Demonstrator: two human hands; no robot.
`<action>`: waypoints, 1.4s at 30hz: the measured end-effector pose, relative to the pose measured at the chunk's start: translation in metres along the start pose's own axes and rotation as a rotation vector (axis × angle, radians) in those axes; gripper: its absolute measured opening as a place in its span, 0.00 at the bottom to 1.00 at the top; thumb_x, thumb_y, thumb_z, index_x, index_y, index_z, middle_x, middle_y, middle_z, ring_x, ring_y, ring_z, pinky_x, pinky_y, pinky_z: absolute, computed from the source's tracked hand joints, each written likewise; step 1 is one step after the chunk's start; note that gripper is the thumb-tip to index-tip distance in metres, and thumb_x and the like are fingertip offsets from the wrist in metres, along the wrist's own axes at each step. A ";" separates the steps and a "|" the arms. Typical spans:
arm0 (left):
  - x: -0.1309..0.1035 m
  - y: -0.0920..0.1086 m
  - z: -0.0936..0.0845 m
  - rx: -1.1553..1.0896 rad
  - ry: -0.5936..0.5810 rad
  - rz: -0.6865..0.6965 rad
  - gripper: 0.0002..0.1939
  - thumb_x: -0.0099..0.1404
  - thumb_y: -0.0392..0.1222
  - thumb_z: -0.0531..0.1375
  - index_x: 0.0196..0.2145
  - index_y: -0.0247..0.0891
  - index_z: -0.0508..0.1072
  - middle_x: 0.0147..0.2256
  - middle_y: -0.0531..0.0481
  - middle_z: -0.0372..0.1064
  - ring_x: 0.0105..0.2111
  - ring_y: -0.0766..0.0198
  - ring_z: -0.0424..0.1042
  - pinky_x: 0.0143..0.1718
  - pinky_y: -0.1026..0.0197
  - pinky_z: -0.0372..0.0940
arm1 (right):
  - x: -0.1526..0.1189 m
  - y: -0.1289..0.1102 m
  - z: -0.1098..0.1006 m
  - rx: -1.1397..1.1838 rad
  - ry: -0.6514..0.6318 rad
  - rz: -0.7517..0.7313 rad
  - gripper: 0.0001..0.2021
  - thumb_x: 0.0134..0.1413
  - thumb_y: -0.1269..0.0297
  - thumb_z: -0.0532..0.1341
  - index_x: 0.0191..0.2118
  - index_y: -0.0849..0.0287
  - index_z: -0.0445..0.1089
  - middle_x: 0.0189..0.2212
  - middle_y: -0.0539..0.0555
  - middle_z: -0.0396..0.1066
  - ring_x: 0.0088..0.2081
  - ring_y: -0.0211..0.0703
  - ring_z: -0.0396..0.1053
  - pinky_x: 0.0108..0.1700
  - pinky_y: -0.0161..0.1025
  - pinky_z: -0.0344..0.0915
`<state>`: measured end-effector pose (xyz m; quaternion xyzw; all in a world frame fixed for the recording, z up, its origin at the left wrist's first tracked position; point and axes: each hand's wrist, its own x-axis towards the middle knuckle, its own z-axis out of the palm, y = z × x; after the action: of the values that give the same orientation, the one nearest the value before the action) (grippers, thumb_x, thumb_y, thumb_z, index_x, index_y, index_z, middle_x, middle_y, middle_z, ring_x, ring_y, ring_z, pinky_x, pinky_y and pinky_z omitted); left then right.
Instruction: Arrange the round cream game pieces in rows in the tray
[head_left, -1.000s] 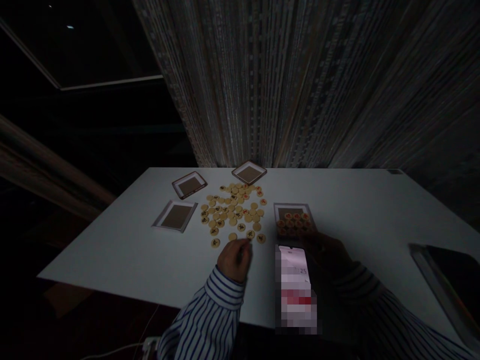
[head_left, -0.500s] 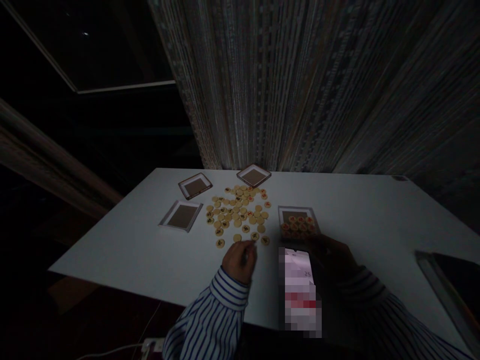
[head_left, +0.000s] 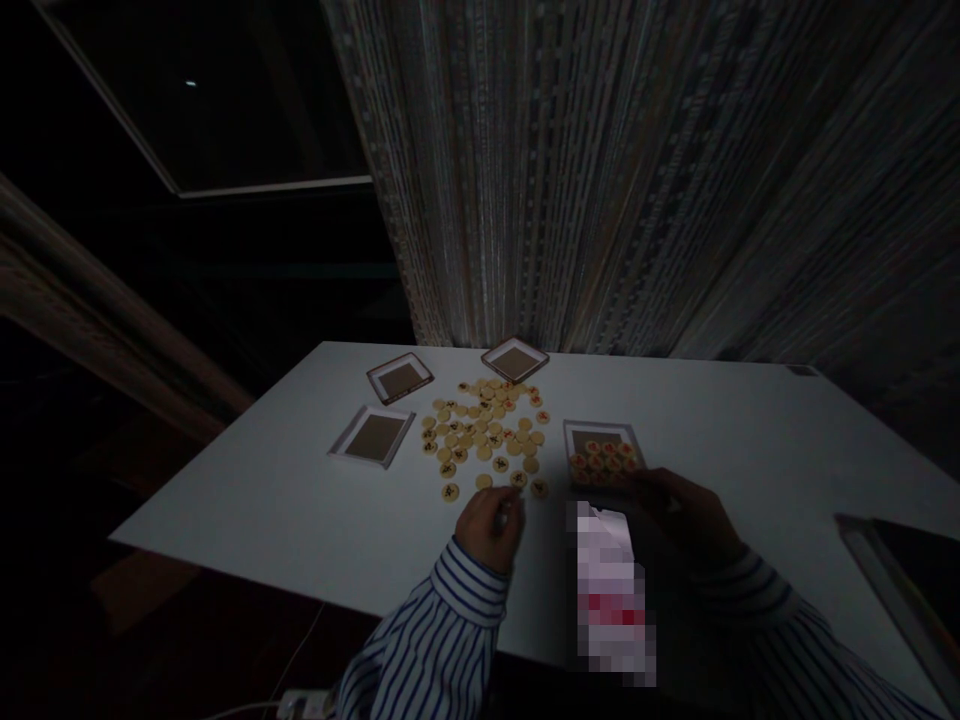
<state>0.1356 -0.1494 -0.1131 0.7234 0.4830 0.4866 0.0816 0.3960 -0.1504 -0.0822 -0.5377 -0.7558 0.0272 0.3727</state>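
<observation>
Many round wooden pieces [head_left: 484,453], some with black or red characters, lie scattered mid-table. My left hand [head_left: 491,527] is closed just in front of them, near the closest pieces; what it holds, if anything, is hidden. At the right, an open tray [head_left: 568,440] holds several red-marked pieces [head_left: 611,462] in rows along its near side. My right hand [head_left: 686,512] is at that tray's near right corner, its fingers pinched together in shadow, and I cannot make out anything between them.
Three more open trays stand on the white table [head_left: 285,500]: one at the left [head_left: 371,437], one behind it [head_left: 400,378] and one at the back [head_left: 515,359]. A lit phone [head_left: 611,590] lies between my arms. A dark flat object [head_left: 911,575] is at the right edge.
The whole view has shifted slightly, so the table sits a little lower and further right. Both hands keep nearly the same places relative to the pieces and the tray.
</observation>
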 end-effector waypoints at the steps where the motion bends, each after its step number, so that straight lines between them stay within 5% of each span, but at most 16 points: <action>1: 0.000 0.001 -0.001 -0.010 -0.005 -0.011 0.08 0.61 0.37 0.53 0.34 0.35 0.71 0.26 0.48 0.71 0.26 0.67 0.69 0.29 0.64 0.66 | 0.002 -0.003 -0.003 0.002 0.011 0.007 0.16 0.54 0.53 0.51 0.32 0.57 0.71 0.23 0.53 0.73 0.20 0.37 0.68 0.21 0.34 0.65; 8: 0.015 0.002 -0.015 -0.037 -0.060 -0.023 0.07 0.59 0.36 0.55 0.35 0.36 0.71 0.29 0.48 0.72 0.27 0.66 0.70 0.30 0.64 0.67 | 0.025 -0.010 -0.012 -0.013 -0.077 -0.023 0.15 0.54 0.54 0.51 0.33 0.57 0.71 0.28 0.56 0.74 0.27 0.41 0.71 0.26 0.37 0.67; 14: 0.055 -0.012 -0.032 0.043 -0.088 -0.057 0.09 0.57 0.36 0.58 0.37 0.37 0.72 0.31 0.48 0.72 0.30 0.65 0.71 0.33 0.62 0.68 | 0.061 -0.014 -0.008 -0.103 -0.188 -0.033 0.12 0.53 0.59 0.52 0.33 0.58 0.70 0.29 0.55 0.73 0.31 0.42 0.70 0.32 0.38 0.66; 19: 0.099 -0.027 -0.033 0.137 -0.159 -0.113 0.11 0.55 0.35 0.59 0.38 0.36 0.73 0.34 0.46 0.73 0.34 0.61 0.71 0.38 0.58 0.68 | 0.098 -0.026 0.012 -0.216 -0.340 -0.003 0.10 0.51 0.62 0.54 0.34 0.59 0.71 0.30 0.55 0.73 0.33 0.42 0.69 0.36 0.38 0.63; 25: 0.135 -0.040 -0.015 0.225 -0.234 -0.215 0.12 0.56 0.35 0.58 0.40 0.35 0.73 0.36 0.44 0.73 0.36 0.58 0.72 0.42 0.54 0.66 | 0.137 -0.043 0.044 -0.284 -0.433 0.115 0.12 0.51 0.60 0.54 0.37 0.59 0.70 0.32 0.53 0.72 0.34 0.41 0.67 0.35 0.35 0.59; 33: 0.132 -0.056 0.011 0.243 -0.236 -0.220 0.14 0.56 0.34 0.57 0.41 0.36 0.73 0.39 0.43 0.73 0.41 0.56 0.71 0.45 0.54 0.64 | 0.162 -0.051 0.083 -0.359 -0.541 0.160 0.11 0.49 0.61 0.55 0.39 0.58 0.68 0.36 0.56 0.73 0.38 0.44 0.68 0.36 0.37 0.57; 42: 0.122 -0.071 0.017 0.233 -0.191 -0.205 0.16 0.55 0.33 0.56 0.43 0.37 0.71 0.39 0.43 0.73 0.41 0.56 0.70 0.44 0.53 0.64 | 0.175 -0.053 0.108 -0.388 -0.609 0.141 0.13 0.50 0.60 0.54 0.40 0.57 0.67 0.40 0.57 0.72 0.41 0.46 0.68 0.37 0.38 0.59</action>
<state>0.1120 -0.0120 -0.0874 0.7178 0.5974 0.3454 0.0921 0.2647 0.0122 -0.0433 -0.6164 -0.7843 0.0680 0.0188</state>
